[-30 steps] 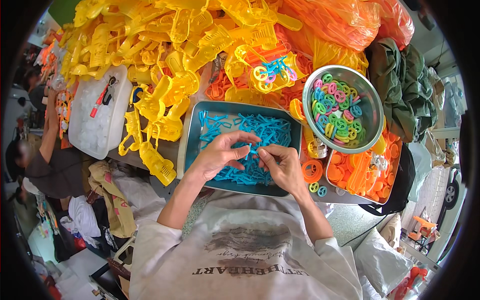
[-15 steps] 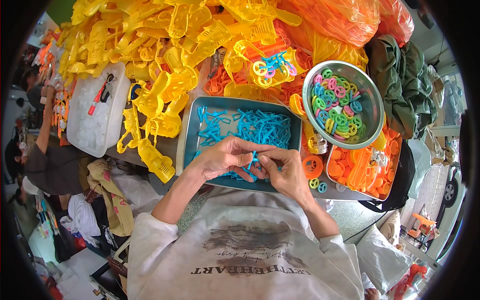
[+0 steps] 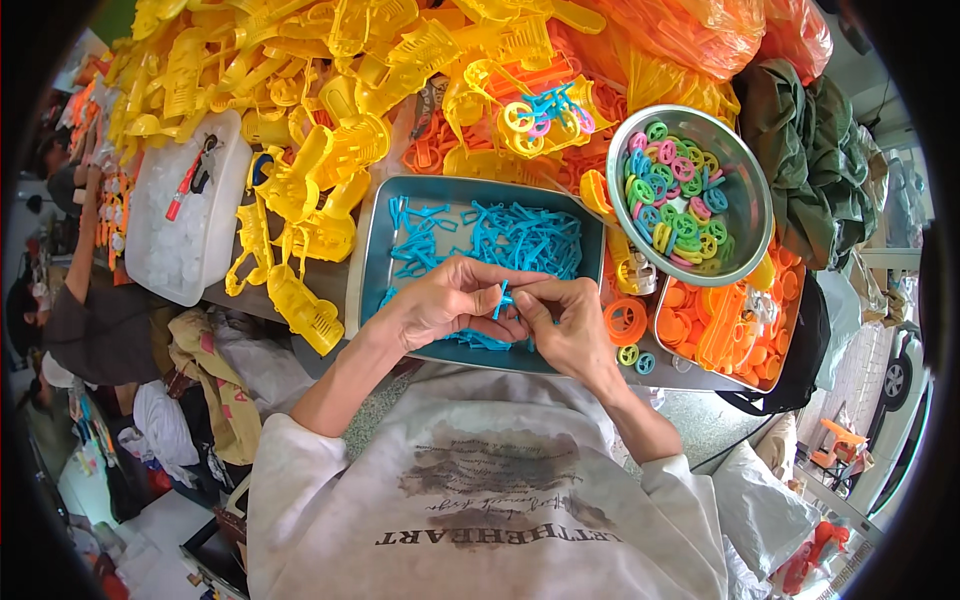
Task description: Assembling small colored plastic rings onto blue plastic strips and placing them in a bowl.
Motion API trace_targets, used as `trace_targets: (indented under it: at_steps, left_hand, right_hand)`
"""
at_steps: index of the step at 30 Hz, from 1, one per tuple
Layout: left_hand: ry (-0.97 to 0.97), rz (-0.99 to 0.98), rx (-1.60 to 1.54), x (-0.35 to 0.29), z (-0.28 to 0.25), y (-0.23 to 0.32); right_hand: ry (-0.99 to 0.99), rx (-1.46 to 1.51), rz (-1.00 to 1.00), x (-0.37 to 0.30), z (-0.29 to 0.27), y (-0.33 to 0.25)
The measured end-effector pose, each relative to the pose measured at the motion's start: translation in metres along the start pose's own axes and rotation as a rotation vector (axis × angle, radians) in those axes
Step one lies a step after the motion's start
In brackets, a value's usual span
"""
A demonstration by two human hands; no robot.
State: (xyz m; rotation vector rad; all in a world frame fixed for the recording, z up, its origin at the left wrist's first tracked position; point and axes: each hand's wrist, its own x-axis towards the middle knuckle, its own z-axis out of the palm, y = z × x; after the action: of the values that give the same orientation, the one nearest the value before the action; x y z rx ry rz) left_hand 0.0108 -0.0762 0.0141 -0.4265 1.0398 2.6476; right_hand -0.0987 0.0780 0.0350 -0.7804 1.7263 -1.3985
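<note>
From the head camera, looking down: my left hand (image 3: 440,305) and my right hand (image 3: 565,325) meet over the near edge of the rectangular grey metal tray (image 3: 372,262), fingertips touching. Between them I pinch a small bright blue plastic piece (image 3: 502,298); it stands nearly upright in the gap where thumbs and forefingers come together, its lower part hidden by my fingers. Both hands are closed on it, the left curled round from one side, the right pressing in from the other.

To do this well, I judge I should keep the grip at the fingertips, hold the piece steady with the left and let the right do the fine work, staying over the tray so anything dropped falls back in.

The heap of loose blue plastic pieces (image 3: 520,240) lies in the tray just beyond my hands, with a few under my left palm. To my right stands a round steel bowl of small multicoloured plastic rings (image 3: 690,195), and below it a tray of orange plastic parts (image 3: 725,330). An orange ring (image 3: 626,321) lies on the surface just beside my right hand. A pile of yellow plastic mouldings (image 3: 310,90) covers the far side.
</note>
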Motion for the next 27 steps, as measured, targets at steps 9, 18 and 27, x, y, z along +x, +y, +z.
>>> trace_targets:
  at_steps: [9, 18, 27]
  left_hand:
    - [-0.072, -0.066, -0.114, 0.0, -0.019, -0.009]
    - [-0.116, -0.088, 0.076, -0.009, 0.001, 0.024]
    - [0.42, 0.386, 0.506, 0.002, 0.035, 0.012]
  right_hand:
    - [-0.052, 0.002, -0.007, 0.004, 0.005, 0.011]
    - [-0.1, 0.187, 0.066, 0.0, -0.002, 0.007]
    - [-0.178, 0.721, 0.219, 0.004, -0.021, 0.025]
